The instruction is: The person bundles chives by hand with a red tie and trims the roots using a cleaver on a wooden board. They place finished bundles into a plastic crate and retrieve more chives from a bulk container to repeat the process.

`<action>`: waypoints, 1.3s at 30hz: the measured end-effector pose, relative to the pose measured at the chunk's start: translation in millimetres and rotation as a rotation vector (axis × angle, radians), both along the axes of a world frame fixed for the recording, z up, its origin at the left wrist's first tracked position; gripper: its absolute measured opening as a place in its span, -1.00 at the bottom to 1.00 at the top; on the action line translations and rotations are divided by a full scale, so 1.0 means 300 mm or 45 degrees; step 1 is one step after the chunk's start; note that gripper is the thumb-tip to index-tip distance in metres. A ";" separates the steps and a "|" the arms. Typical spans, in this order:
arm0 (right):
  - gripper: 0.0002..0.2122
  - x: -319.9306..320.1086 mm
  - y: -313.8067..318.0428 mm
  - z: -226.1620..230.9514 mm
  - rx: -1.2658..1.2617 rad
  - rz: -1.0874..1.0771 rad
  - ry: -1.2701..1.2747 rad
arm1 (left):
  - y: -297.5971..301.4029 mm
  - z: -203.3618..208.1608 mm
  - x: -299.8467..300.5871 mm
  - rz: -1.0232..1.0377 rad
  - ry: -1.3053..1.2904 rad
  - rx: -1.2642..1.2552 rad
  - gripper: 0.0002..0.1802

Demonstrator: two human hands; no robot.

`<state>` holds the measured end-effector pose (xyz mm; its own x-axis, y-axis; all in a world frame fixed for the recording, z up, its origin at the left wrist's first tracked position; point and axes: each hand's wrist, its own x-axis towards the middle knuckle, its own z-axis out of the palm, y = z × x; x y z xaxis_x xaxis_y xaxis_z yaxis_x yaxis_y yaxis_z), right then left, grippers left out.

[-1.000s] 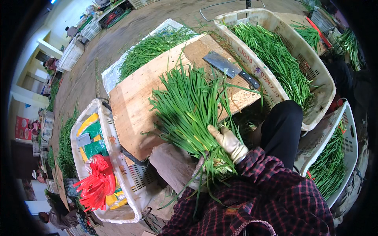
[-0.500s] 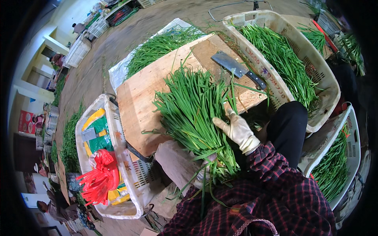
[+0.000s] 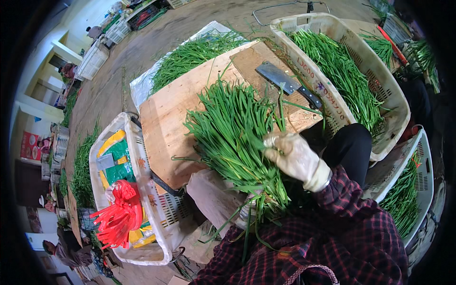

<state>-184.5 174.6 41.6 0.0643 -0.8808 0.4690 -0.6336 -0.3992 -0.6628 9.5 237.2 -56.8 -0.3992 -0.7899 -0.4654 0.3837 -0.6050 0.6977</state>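
Observation:
A large bunch of garlic chives lies slanted over the edge of a wooden board, with its leaf tips on the board and its stem ends toward my body. My gloved left hand is closed round the stem end, mostly hidden under leaves and stems. At the bunch's right side, my right hand, in a whitish glove, has its fingers curled together; a blurred green leaf shows at the fingertips. A cleaver with a black handle rests on the board's far right part, apart from both hands.
A white crate of chives stands at the right, another crate nearer me. On the left, a crate holds red plastic ties, a small blade and coloured packaging. More chives lie on a white sheet behind the board.
My right hand has turned and drawn its spread fingers together, lifting slightly beside the bunch. My left hand and the bunch stay nearly where they were.

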 end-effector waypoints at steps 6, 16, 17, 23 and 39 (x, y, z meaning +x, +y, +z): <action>-0.77 0.214 0.326 -0.086 0.554 0.829 0.097 | 0.008 0.010 -0.022 -0.008 -0.049 -0.031 -0.75; -0.47 -0.018 0.054 0.216 0.778 0.719 -0.652 | -0.012 0.011 -0.003 0.036 -0.153 -0.104 -0.77; -0.58 -0.031 -0.006 0.201 0.936 0.410 -0.858 | -0.017 0.015 0.000 0.048 -0.170 -0.115 -0.77; -0.45 0.012 -0.262 -0.090 0.971 -0.229 0.251 | -0.054 0.042 -0.027 0.083 -0.356 -0.249 -0.78; -0.67 -0.098 0.077 0.116 0.408 -0.586 0.611 | -0.304 0.290 0.155 -0.182 -2.306 -0.618 -0.81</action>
<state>-213.9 197.7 76.5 -0.2112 -0.9573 0.1975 -0.9400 0.1434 -0.3097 56.0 145.9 30.1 0.1887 -0.9747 -0.1198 -0.9458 -0.2132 0.2450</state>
